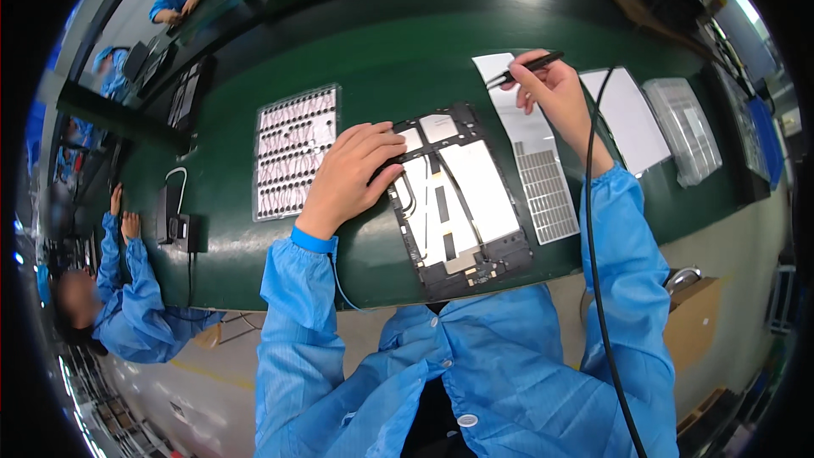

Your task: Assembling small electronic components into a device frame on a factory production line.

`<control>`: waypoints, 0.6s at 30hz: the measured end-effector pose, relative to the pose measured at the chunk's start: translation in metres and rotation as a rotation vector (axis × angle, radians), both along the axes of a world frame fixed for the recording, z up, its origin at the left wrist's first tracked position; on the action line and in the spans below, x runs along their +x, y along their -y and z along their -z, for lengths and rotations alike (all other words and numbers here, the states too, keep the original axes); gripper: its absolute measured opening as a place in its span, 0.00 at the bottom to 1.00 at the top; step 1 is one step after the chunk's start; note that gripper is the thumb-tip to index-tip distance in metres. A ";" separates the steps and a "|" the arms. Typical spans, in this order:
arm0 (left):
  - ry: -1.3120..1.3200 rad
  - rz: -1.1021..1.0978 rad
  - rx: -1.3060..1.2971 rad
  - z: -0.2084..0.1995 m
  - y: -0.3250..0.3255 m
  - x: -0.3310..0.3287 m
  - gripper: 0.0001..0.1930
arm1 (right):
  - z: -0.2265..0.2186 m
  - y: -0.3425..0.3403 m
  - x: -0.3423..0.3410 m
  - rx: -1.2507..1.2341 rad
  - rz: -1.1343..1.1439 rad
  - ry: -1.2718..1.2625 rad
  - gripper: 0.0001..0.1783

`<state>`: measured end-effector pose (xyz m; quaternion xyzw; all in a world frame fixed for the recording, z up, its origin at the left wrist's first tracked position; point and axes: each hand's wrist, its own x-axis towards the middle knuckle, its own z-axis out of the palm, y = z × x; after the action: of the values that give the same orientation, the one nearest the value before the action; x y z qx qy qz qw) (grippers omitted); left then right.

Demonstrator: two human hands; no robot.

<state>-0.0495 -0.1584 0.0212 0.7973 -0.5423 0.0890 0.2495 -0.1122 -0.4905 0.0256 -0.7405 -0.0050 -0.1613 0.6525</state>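
An opened tablet (482, 191), with silvery battery plates and a black frame, lies on the green table in front of me. Across its upper left edge rests my left hand (354, 168), fingers stretched out flat and holding nothing. My right hand (555, 95) grips a pair of black tweezers (543, 64), whose tips point left over the far end of a long pale sheet (544, 187). Rows of small rectangular silvery labels cover that sheet's near half. Whether the tweezer tips hold anything is too small to tell. A blue band circles my left wrist.
Left of the tablet sits a clear tray (331, 106) of small wired parts. A white sheet (623, 114) and a clear plastic box (685, 131) lie at right. A black cable (591, 229) hangs past my right arm. A co-worker (140, 314) sits at left.
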 end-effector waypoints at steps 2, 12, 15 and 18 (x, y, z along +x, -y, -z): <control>0.025 0.015 -0.010 -0.002 0.007 0.001 0.12 | 0.016 0.027 -0.019 -0.006 0.054 -0.119 0.14; 0.004 0.355 0.245 0.007 0.128 -0.028 0.19 | 0.040 0.043 -0.058 0.032 0.001 -0.205 0.09; 0.009 0.349 0.249 0.009 0.128 -0.030 0.19 | 0.035 0.041 -0.059 -0.019 -0.012 -0.248 0.10; -0.009 0.340 0.269 0.005 0.132 -0.031 0.19 | 0.035 0.043 -0.058 -0.013 -0.031 -0.237 0.13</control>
<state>-0.0801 -0.2903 0.0160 0.7209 -0.6748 -0.0313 0.1548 -0.1698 -0.5339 -0.0093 -0.7584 0.0596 -0.0625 0.6461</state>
